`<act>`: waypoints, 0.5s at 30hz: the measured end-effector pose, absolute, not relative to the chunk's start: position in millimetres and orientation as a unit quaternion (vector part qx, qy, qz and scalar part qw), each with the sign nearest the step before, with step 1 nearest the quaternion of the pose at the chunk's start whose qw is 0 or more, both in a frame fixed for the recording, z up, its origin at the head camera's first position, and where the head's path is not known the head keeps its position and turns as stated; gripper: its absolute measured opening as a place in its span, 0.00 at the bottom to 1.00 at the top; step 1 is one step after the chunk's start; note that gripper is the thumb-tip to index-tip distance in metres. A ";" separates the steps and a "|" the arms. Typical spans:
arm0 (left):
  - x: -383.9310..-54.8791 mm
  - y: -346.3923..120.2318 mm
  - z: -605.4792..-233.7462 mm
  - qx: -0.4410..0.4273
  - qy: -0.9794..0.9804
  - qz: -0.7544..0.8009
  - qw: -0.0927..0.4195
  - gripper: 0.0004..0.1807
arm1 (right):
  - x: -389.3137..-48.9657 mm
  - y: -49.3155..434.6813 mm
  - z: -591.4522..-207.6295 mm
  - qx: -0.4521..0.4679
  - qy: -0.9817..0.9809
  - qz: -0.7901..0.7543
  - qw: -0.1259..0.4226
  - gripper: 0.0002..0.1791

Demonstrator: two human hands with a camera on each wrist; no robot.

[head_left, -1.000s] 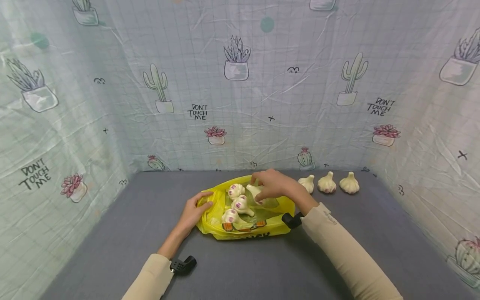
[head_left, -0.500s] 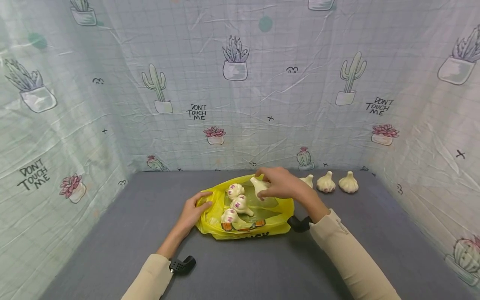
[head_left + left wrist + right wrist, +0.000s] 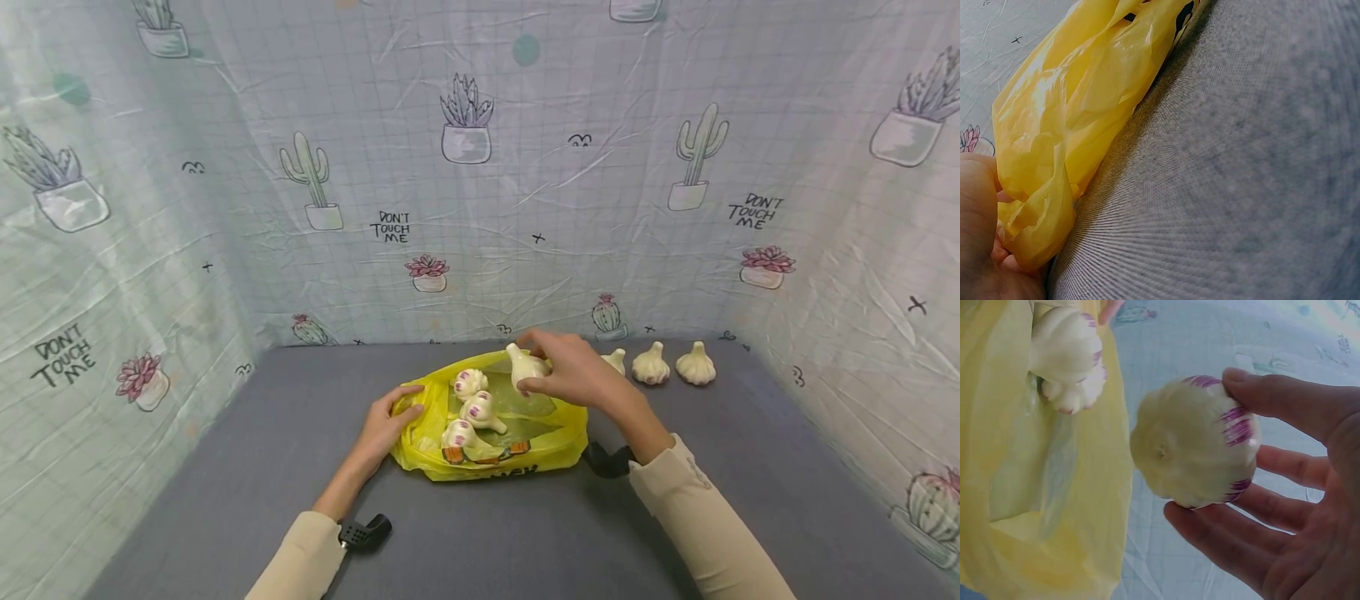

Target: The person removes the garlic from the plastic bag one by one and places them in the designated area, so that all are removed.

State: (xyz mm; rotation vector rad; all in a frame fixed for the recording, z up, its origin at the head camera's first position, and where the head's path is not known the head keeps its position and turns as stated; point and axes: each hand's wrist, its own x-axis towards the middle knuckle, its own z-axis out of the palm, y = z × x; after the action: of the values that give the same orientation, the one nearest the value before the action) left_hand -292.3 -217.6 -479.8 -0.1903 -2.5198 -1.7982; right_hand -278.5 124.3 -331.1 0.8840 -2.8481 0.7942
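A yellow plastic bag (image 3: pixel 564 433) lies on its side on the table, mouth facing up toward me. Inside rest three garlic bulbs (image 3: pixel 478 408) with purple marks. My left hand (image 3: pixel 382 427) holds the bag's left edge; in the left wrist view, fingers curl around a bunched part of the yellow plastic (image 3: pixel 1079 119). Above the bag's right side, my right hand (image 3: pixel 576 372) grips another garlic bulb (image 3: pixel 524 367). The right wrist view shows this bulb (image 3: pixel 1191 444) pinched between thumb and fingertips, its base toward the camera.
Three more garlic bulbs stand in a row at the table's back right: one partly behind the right hand (image 3: pixel 617 360), a middle bulb (image 3: pixel 651 365) and a rightmost bulb (image 3: pixel 696 365). A cactus-print curtain (image 3: pixel 540 192) encloses the grey table (image 3: pixel 480 542) at the back and sides.
My right hand has lifted its garlic bulb up out of the bag and slightly right. The left hand and the three bulbs in the bag have stayed put.
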 end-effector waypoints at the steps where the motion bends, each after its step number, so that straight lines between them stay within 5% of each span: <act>1: -292.3 -217.8 -480.4 -0.060 -0.811 -0.582 0.020 0.24 | -277.5 124.7 -331.3 0.286 -0.921 0.261 0.033 0.32; 15: -294.8 -218.1 -482.1 -0.060 -0.813 -0.579 0.019 0.23 | -263.9 128.3 -334.4 0.297 -0.902 0.294 0.109 0.37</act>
State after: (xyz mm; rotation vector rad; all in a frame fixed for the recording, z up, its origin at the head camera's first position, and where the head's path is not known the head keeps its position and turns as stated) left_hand -294.8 -218.1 -482.1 -0.1859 -2.5242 -1.7964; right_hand -263.9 128.3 -334.4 0.8735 -2.6535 0.8636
